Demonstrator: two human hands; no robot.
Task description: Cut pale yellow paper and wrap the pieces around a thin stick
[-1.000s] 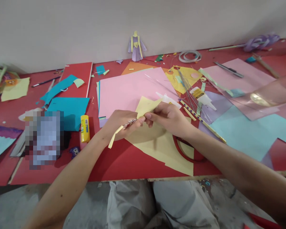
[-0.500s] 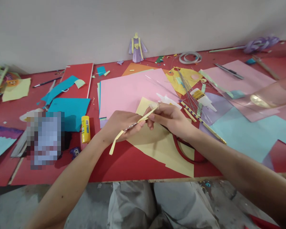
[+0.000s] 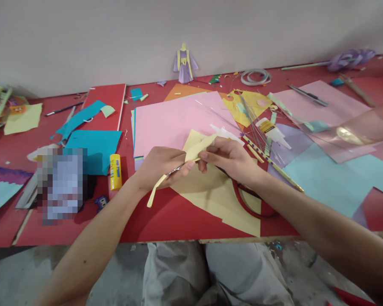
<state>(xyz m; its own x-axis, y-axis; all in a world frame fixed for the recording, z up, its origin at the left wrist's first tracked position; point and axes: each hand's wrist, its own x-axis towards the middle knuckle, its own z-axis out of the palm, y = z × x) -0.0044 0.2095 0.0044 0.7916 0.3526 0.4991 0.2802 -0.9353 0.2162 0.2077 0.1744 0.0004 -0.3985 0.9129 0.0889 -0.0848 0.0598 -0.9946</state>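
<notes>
My left hand (image 3: 158, 166) is closed on small metal scissors (image 3: 175, 171), whose blades meet a small piece of pale yellow paper (image 3: 198, 144). My right hand (image 3: 232, 159) pinches that piece at its right side. A narrow cut yellow strip (image 3: 155, 193) hangs down from under my left hand. Both hands hover above a larger yellow sheet (image 3: 217, 199) lying on the red table (image 3: 166, 221).
A pink sheet (image 3: 175, 119) lies just behind my hands. A yellow glue stick (image 3: 115, 171) and teal paper (image 3: 95, 144) sit to the left, a glue bottle (image 3: 271, 129) and thin wires to the right. A paper doll (image 3: 185, 63) leans on the wall. A red ring (image 3: 252, 206) lies under my right wrist.
The yellow piece in my right hand has turned from nearly edge-on to showing its face again. Both hands stay in almost the same place, and the cut strip still hangs.
</notes>
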